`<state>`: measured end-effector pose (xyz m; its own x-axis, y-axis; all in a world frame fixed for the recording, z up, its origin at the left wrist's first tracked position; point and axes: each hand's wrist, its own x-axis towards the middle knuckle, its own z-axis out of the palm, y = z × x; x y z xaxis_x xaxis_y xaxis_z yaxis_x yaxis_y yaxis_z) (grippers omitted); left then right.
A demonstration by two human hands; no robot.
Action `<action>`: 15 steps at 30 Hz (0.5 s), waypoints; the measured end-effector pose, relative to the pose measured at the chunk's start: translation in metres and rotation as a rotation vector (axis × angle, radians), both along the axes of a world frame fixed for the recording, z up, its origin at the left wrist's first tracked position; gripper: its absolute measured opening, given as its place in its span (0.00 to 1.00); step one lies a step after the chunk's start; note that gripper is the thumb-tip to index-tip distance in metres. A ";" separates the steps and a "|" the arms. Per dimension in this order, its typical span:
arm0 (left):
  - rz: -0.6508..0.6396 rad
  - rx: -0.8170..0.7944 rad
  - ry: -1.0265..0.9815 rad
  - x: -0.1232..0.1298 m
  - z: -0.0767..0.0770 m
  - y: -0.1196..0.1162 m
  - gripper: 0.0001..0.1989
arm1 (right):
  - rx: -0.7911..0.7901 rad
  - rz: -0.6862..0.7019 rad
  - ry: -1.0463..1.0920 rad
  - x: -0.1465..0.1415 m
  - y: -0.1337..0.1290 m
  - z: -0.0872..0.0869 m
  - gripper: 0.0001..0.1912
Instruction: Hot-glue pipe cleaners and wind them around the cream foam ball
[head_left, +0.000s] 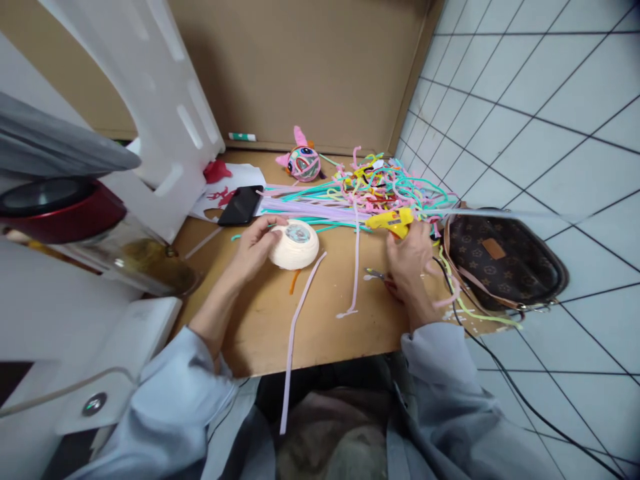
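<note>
My left hand (pixel 257 247) is closed on the side of a cream-coloured round ball (pixel 295 257) with a pale blue-green patch on top. In my right hand (pixel 411 260) is a yellow glue gun (pixel 393 221), its nozzle pointing left towards the ball but apart from it. Just below the right hand lie scissors (pixel 377 274), partly hidden by the fingers. A lilac pipe cleaner (pixel 297 320) lies below the ball and hangs over the table's front edge. Another lilac pipe cleaner (pixel 356 260), bent at its lower end, rests between the hands. A short orange piece (pixel 294 283) shows beneath the ball.
A heap of coloured pipe cleaners (pixel 395 187) lies at the back. Nearby are a pink-eared decorated ball (pixel 304 163), a black phone (pixel 241 205) and a red scrap (pixel 217 171). A brown patterned bag (pixel 505 260) and black cable (pixel 480 343) are right; a glass jar (pixel 155 263) stands left.
</note>
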<state>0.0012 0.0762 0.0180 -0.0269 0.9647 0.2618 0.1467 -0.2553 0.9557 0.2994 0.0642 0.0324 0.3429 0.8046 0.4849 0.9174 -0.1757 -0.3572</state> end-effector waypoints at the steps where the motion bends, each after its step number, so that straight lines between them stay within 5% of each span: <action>1: -0.001 -0.003 -0.003 0.000 0.000 0.000 0.15 | -0.034 -0.048 0.056 0.001 0.001 0.000 0.23; 6: -0.009 -0.004 -0.017 0.000 0.000 0.000 0.15 | -0.116 -0.151 0.119 0.004 0.004 0.003 0.26; 15: -0.039 0.020 0.004 0.000 -0.002 -0.001 0.16 | 0.082 0.103 0.107 -0.031 0.003 0.043 0.30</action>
<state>0.0011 0.0755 0.0161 0.0121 0.9597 0.2807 0.1405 -0.2796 0.9498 0.2682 0.0670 0.0753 0.3136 0.7976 0.5152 0.8850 -0.0489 -0.4631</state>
